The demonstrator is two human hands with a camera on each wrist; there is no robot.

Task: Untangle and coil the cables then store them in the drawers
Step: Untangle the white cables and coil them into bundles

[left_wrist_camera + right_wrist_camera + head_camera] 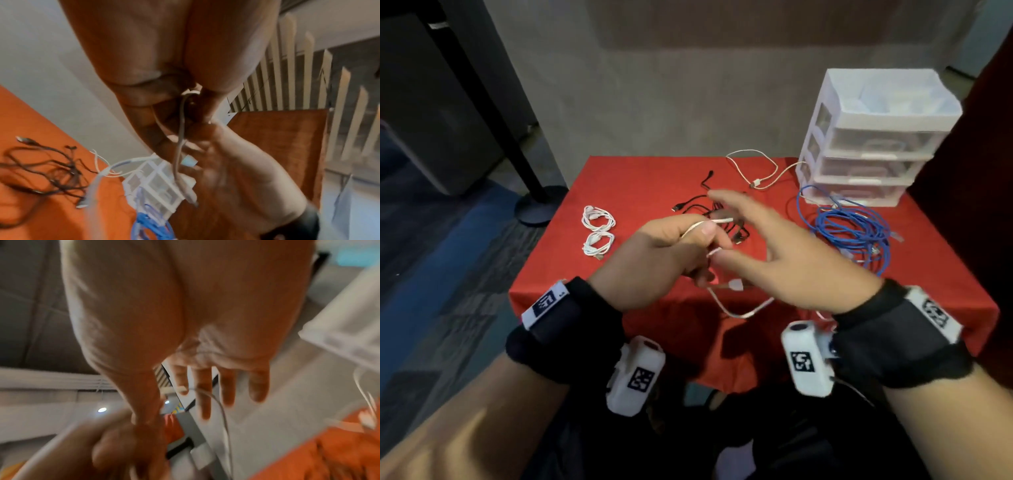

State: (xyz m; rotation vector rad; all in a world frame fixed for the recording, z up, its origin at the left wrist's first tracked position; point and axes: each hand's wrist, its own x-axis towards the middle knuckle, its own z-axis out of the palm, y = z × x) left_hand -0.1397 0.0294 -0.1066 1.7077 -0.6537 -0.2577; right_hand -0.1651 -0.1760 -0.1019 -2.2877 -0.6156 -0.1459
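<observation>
My left hand (705, 234) (191, 100) is raised over the red table (640, 178) and pinches a thin white cable (739, 310) (180, 129). The cable loops through its fingers, and the slack and a plug hang toward the table's front edge. My right hand (729, 229) (176, 410) is beside it with straight, spread fingers and its thumb close to the cable's loose end. Two coiled white cables (598, 217) (598, 245) lie at the table's left. A black tangle (726, 214) (51, 170) sits mid-table behind my hands.
A white drawer unit (876, 137) (156, 183) stands at the back right corner, its drawers pushed in. A loose blue cable pile (849, 229) (152, 227) lies in front of it. Another white cable (756, 168) trails along the back edge. A black pole base (537, 205) stands on the floor, left.
</observation>
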